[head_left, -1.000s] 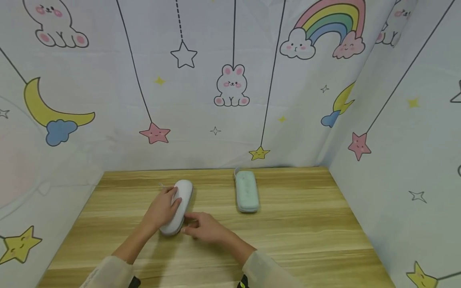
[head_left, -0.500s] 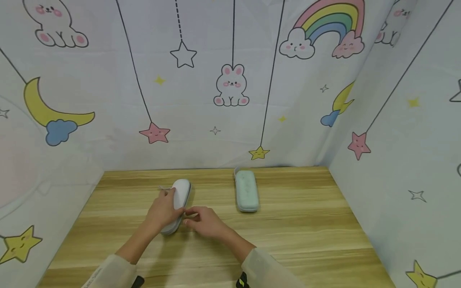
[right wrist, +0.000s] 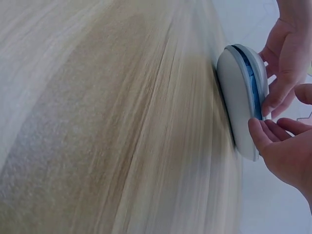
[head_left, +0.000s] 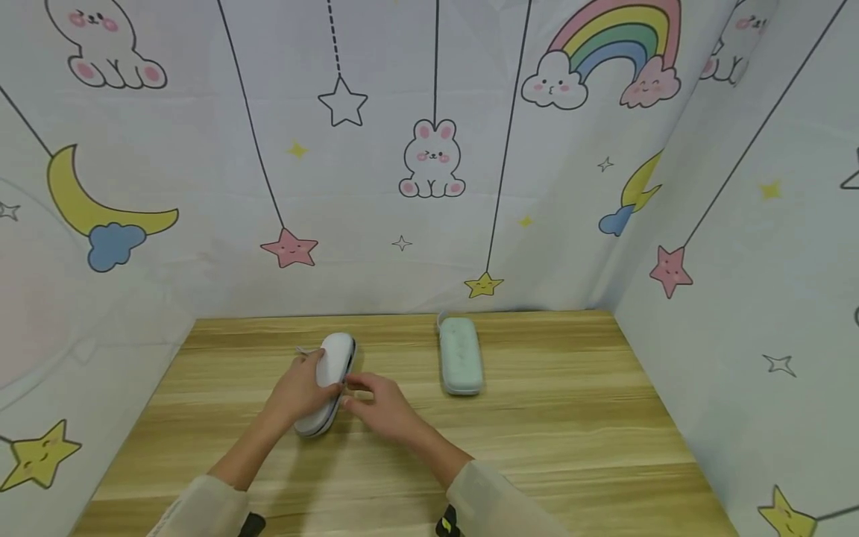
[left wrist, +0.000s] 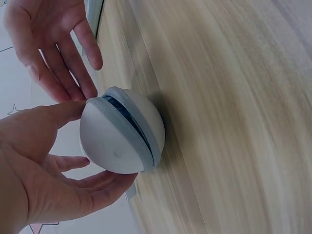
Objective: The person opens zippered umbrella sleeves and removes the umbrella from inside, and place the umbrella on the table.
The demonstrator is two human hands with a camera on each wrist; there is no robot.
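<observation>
A white zip case [head_left: 335,358] with rounded ends lies on the wooden table. Its seam stands partly unzipped along the right side, and a dark blue inside [right wrist: 255,90] shows through the gap. My left hand [head_left: 298,389] grips the case from the left, fingers over the far side and thumb at the seam edge. At the seam, my right hand [head_left: 384,406] touches the case with its fingertips, while its thumb stays apart from the fingers in the right wrist view. In the left wrist view that hand's fingers look fairly straight. The zip pull cannot be made out.
A mint green zip case [head_left: 461,356] with a loop at its far end lies to the right of the white one. White printed cloth [head_left: 376,283] hangs behind the table [head_left: 537,432] and along both sides.
The seam gap has come into view along the case's right side. My right hand has moved slightly away from me along that edge. My left thumb has shifted from the top to the seam.
</observation>
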